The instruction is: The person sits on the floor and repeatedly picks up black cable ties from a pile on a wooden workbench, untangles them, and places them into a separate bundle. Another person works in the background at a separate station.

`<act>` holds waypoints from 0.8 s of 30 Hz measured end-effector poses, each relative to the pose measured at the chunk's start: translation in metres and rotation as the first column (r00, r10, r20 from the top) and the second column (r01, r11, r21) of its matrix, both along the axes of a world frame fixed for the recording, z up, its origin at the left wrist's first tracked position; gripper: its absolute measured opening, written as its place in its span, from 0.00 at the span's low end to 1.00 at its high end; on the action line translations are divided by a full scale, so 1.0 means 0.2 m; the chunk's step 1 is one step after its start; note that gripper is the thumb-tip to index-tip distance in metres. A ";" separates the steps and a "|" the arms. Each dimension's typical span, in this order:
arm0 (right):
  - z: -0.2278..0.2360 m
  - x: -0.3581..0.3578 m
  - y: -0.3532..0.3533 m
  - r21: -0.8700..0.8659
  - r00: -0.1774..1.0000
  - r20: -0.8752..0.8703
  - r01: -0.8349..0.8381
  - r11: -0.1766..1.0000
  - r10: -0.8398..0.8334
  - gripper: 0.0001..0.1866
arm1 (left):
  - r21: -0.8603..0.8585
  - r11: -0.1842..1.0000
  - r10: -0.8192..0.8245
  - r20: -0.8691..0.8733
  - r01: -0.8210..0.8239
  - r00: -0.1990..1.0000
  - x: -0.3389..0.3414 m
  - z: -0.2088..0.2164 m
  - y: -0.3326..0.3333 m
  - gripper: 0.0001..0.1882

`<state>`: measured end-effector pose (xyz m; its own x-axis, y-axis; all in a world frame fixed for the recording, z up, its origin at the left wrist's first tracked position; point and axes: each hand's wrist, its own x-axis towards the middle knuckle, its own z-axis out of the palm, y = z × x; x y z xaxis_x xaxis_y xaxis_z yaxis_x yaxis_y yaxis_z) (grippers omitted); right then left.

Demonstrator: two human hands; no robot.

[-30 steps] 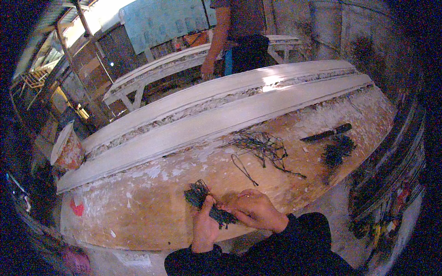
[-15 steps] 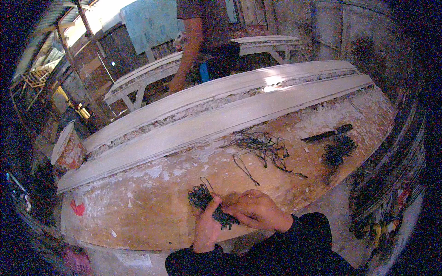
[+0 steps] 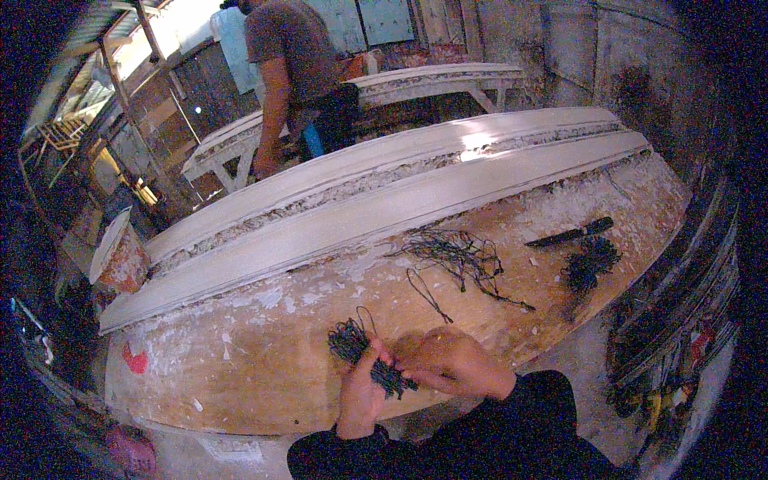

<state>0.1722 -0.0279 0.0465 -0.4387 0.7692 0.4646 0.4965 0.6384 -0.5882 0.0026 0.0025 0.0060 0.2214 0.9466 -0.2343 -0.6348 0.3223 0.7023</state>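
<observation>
My left hand (image 3: 364, 392) is closed around a bundle of dark looped cords (image 3: 350, 340), its thumb across the strands. Knotted ends stick out below that thumb, and one loop rises above the rest. My right hand (image 3: 456, 362) is at the right side of the bundle, fingers curled, with fingertips at the strands; what they pinch is hidden. Beyond my hands, a loose heap of similar cords (image 3: 456, 256) lies on the wooden board (image 3: 264, 376), with one single cord loop (image 3: 430, 296) apart from it. Farther right are a black-handled knife (image 3: 572, 232) and a bunched dark cord clump (image 3: 590, 264).
A long white plank structure (image 3: 360, 200) runs along the board's far side. On the left end stands a paint-smeared container (image 3: 122, 256). Behind, a person (image 3: 300, 80) stands by a white bench (image 3: 432, 84). A pink basket (image 3: 132, 452) sits at lower left.
The person behind has moved left and come more into view. My right hand has shifted slightly at the bundle; my left hand stays in place.
</observation>
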 end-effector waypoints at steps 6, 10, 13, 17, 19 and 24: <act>-0.02 0.13 0.03 0.151 0.832 0.149 0.514 0.844 -0.534 0.13 | -0.004 1.000 -0.022 0.141 0.022 0.990 0.01 0.01 0.00 0.08; -0.04 0.17 0.08 0.148 0.598 0.201 0.765 0.627 -0.776 0.20 | -0.012 0.999 -0.046 0.137 0.049 0.989 0.01 0.01 0.00 0.09; -0.06 0.19 0.09 0.107 0.570 0.274 0.782 0.614 -0.774 0.21 | 0.022 0.999 -0.037 0.095 0.035 0.995 0.01 0.02 0.00 0.09; -0.07 0.21 0.11 0.036 0.655 0.282 0.723 0.690 -0.701 0.18 | 0.033 0.999 -0.041 0.090 0.038 0.995 0.01 0.02 -0.01 0.09; -0.08 0.20 0.10 0.032 0.625 0.345 0.738 0.674 -0.700 0.17 | 0.044 0.998 -0.044 0.092 0.040 0.995 0.01 0.02 -0.01 0.08; -0.08 0.19 0.09 0.033 0.605 0.355 0.754 0.656 -0.713 0.12 | 0.035 0.998 -0.056 0.071 0.054 0.996 0.01 0.02 0.00 0.07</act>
<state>0.2104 -0.0089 0.0298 0.1958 0.9325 0.3036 0.9322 -0.0810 -0.3527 0.0036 0.0018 0.0098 0.2887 0.9394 -0.1846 -0.6660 0.3356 0.6662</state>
